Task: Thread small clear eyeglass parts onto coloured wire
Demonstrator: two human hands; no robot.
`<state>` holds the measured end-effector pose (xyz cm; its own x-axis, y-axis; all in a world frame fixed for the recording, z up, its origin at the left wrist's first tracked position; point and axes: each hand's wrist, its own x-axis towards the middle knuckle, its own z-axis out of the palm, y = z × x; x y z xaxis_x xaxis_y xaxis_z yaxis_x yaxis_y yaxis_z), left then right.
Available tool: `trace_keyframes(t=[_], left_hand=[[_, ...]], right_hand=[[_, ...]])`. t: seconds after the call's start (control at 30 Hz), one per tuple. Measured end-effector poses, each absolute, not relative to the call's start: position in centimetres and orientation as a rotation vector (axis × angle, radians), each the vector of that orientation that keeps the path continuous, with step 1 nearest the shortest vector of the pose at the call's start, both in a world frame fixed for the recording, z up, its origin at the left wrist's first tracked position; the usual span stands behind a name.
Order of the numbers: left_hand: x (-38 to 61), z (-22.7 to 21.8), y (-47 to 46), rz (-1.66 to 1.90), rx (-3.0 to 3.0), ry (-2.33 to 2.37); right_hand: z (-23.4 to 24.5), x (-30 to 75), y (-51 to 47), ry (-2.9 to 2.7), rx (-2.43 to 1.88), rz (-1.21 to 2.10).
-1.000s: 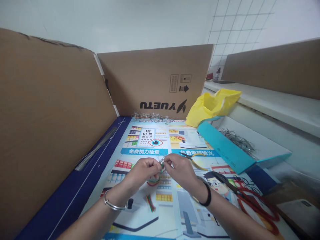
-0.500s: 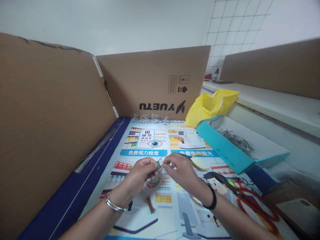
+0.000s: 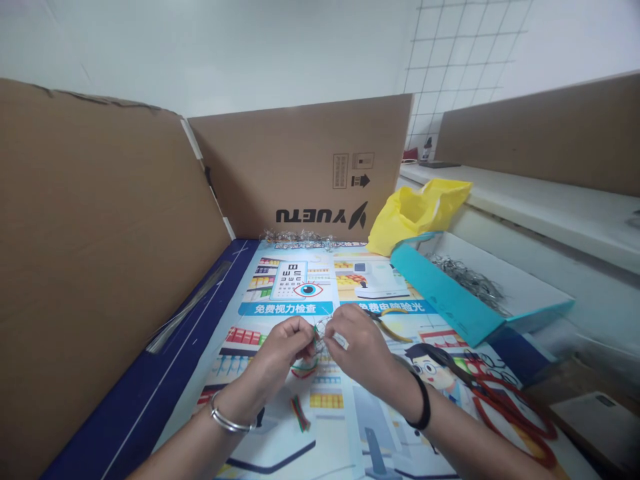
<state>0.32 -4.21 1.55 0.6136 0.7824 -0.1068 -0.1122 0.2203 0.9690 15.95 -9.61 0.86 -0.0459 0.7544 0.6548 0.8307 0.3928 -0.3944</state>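
Observation:
My left hand (image 3: 287,348), with a silver bangle at its wrist, is closed in a pinch on a thin silvery wire piece (image 3: 321,328) that has a bit of green on it. Facing it, my right hand (image 3: 361,343) has thumb and forefinger curled together at the same wire, a black band round that wrist. The wire's fine shape is too small to make out. Under the left hand hangs or lies a red and green strand (image 3: 304,371); I cannot tell whether it joins the wire. Nearer me, a short bundle of coloured strands (image 3: 301,414) lies on the printed sheet (image 3: 340,433).
Yellow-handled pliers (image 3: 393,325) lie just beyond my right hand. Red-handled scissors (image 3: 515,407) are at the right. A blue box (image 3: 450,290) holds tangled wires, with a yellow bag (image 3: 417,213) behind. Clear strips (image 3: 190,307) lie left; wire pieces (image 3: 300,237) line the cardboard wall (image 3: 300,167).
My right hand's fingers have shifted and curled slightly at the wire. The left hand keeps its pinch. The whole view has moved a little.

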Motion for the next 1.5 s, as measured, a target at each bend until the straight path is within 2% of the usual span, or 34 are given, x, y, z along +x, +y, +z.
trace_keyframes(t=[0.17, 0.53, 0.77, 1.1, 1.5], left_hand=[[0.5, 1.3, -4.6, 0.72, 1.217, 0.726], [0.6, 1.7, -4.9, 0.605, 1.389, 0.796], [0.6, 1.3, -5.0, 0.535, 1.349, 0.737], [0.5, 1.0, -5.1, 0.546, 1.323, 0.704], [0.8, 1.8, -5.4, 0.533, 1.324, 0.596]], right_hand=[[0.9, 15.7, -9.8, -1.864, -1.42, -0.173], [0.2, 16.3, -9.4, -1.838, -1.473, 0.0], [0.6, 16.3, -9.6, -1.777, -1.554, -0.033], [1.1, 17.0, -9.6, -1.981, -1.331, 0.078], [2.5, 17.3, -9.7, -1.921, -1.597, 0.278]])
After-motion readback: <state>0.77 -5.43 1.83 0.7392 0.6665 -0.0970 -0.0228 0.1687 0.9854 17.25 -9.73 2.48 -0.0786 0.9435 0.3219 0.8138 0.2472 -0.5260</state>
